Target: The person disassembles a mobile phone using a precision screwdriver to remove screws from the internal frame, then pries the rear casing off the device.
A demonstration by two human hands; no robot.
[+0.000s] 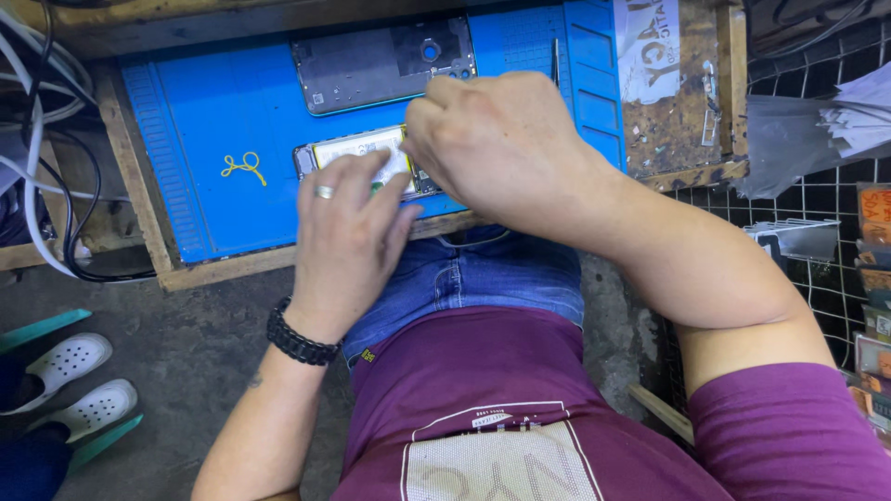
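An opened phone body (357, 148) with a pale battery showing lies on a blue work mat (232, 111). My left hand (345, 237), with a ring and a black bead bracelet, presses flat on the phone's near end. My right hand (497, 144) is curled into a fist over the phone's right end; what its fingers pinch is hidden. A grey phone back cover (380, 65) with a round camera hole lies farther back on the mat.
The mat rests on a worn wooden bench (223, 264). A thin metal tool (556, 60) lies at the mat's right side. White and black cables (46, 186) hang at the left. A wire grid with boxes (868, 278) stands at the right. Someone's white shoes (79, 380) are on the floor.
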